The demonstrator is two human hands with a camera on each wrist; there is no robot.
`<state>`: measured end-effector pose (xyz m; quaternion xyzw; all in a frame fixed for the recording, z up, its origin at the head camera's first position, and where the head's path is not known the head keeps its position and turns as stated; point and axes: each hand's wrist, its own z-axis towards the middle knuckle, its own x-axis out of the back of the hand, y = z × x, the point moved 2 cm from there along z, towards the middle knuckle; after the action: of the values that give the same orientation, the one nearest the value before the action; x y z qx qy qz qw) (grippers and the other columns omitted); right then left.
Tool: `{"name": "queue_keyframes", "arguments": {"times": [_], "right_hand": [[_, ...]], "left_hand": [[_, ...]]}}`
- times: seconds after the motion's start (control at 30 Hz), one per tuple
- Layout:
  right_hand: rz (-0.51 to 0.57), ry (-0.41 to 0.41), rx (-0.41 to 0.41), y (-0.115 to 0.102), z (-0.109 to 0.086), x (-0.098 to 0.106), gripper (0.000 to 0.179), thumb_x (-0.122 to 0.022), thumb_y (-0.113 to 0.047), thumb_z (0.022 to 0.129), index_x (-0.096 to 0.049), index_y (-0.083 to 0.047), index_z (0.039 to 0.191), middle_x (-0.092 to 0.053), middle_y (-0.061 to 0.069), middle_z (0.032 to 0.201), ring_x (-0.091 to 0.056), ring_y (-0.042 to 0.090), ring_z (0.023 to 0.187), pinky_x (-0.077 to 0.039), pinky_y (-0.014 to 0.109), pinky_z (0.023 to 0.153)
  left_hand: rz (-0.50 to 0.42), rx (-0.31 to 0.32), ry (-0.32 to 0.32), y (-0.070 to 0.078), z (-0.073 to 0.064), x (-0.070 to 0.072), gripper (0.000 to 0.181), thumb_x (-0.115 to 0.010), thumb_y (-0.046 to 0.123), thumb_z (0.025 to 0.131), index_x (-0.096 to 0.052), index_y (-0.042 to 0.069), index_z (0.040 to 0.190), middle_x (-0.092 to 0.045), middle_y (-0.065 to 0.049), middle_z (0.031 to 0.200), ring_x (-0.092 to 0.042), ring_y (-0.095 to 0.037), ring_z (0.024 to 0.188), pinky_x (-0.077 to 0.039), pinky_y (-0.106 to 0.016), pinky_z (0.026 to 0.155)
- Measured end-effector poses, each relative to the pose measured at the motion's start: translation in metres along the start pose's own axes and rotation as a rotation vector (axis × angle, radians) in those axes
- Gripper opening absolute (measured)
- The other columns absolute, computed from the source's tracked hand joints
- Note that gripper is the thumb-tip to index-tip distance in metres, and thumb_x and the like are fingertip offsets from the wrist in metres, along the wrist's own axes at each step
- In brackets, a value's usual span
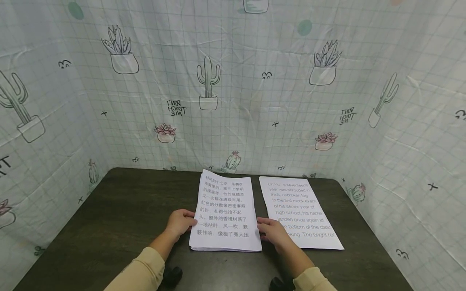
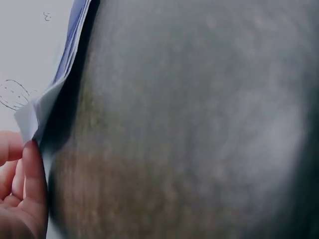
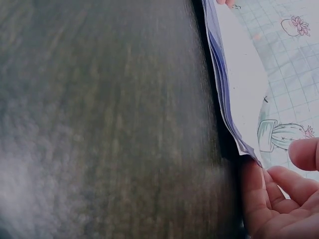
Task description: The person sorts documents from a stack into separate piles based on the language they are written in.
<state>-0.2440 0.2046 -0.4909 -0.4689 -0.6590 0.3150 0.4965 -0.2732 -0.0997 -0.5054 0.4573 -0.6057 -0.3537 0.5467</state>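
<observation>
A stack of printed paper sheets (image 1: 223, 210) lies on the table, its top page covered in large Chinese characters. At its left edge my left hand (image 1: 180, 223) pinches the paper; the left wrist view shows thumb and finger (image 2: 34, 172) meeting at a bent corner. On the opposite side, my right hand (image 1: 274, 232) touches the right edge. The right wrist view has the fingers (image 3: 254, 186) against the stack's edge, with the thumb (image 3: 305, 153) lifted apart from the paper. Several layered sheet edges (image 3: 222, 84) show there, slightly curved and uneven.
Right of the stack lies paper printed in English (image 1: 291, 202), partly covered by my right hand. The dark wooden table (image 1: 120, 218) meets a pale curtain (image 1: 240, 93) with cactus drawings at the back and sides. Dark rounded objects (image 1: 172, 275) sit near both forearms.
</observation>
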Motion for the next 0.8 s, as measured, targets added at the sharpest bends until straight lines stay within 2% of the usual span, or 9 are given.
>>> {"name": "queue_keyframes", "arguments": {"times": [0.1, 0.23, 0.53, 0.7, 0.8], "right_hand": [[0.012, -0.003, 0.004, -0.001, 0.000, 0.000, 0.043, -0.051, -0.010, 0.096, -0.051, 0.012, 0.133, -0.052, 0.028, 0.139, -0.061, 0.036, 0.117, -0.057, 0.044, 0.089], [0.032, -0.001, 0.003, -0.001, 0.000, 0.000, 0.045, -0.052, -0.009, 0.095, -0.051, 0.012, 0.134, -0.052, 0.028, 0.139, -0.062, 0.031, 0.114, -0.057, 0.042, 0.089], [0.006, 0.014, 0.040, 0.001, 0.001, 0.002, 0.048, -0.052, -0.009, 0.094, -0.048, 0.010, 0.138, -0.050, 0.029, 0.141, -0.060, 0.034, 0.116, -0.053, 0.050, 0.093], [0.002, 0.035, 0.041, -0.001, 0.001, 0.005, 0.052, -0.053, -0.010, 0.092, -0.045, 0.006, 0.141, -0.054, 0.029, 0.135, -0.063, 0.029, 0.108, -0.053, 0.051, 0.094], [0.002, 0.058, 0.046, -0.003, 0.000, 0.007, 0.053, -0.053, -0.009, 0.092, -0.045, 0.003, 0.143, -0.058, 0.026, 0.128, -0.064, 0.025, 0.099, -0.056, 0.045, 0.089]], "left_hand": [[0.006, -0.025, 0.030, 0.001, 0.000, 0.001, 0.022, -0.067, -0.003, 0.077, -0.068, -0.012, 0.098, -0.069, -0.018, 0.086, -0.060, -0.015, 0.067, -0.053, -0.027, 0.059], [-0.028, -0.014, 0.035, 0.002, 0.001, -0.001, 0.022, -0.067, 0.000, 0.081, -0.068, -0.010, 0.101, -0.069, -0.019, 0.091, -0.062, -0.016, 0.072, -0.054, -0.028, 0.062], [-0.227, 0.095, -0.065, -0.005, 0.006, -0.009, 0.032, -0.061, 0.002, 0.090, -0.060, -0.009, 0.120, -0.067, -0.019, 0.104, -0.064, -0.015, 0.079, -0.055, -0.027, 0.066], [-0.302, 0.090, -0.091, -0.005, 0.007, -0.011, 0.037, -0.059, 0.004, 0.092, -0.057, -0.008, 0.126, -0.067, -0.018, 0.106, -0.065, -0.014, 0.081, -0.056, -0.028, 0.069], [-0.329, 0.073, -0.097, -0.003, 0.008, -0.012, 0.038, -0.059, 0.005, 0.092, -0.056, -0.008, 0.128, -0.068, -0.017, 0.105, -0.066, -0.014, 0.081, -0.057, -0.029, 0.069]]}}
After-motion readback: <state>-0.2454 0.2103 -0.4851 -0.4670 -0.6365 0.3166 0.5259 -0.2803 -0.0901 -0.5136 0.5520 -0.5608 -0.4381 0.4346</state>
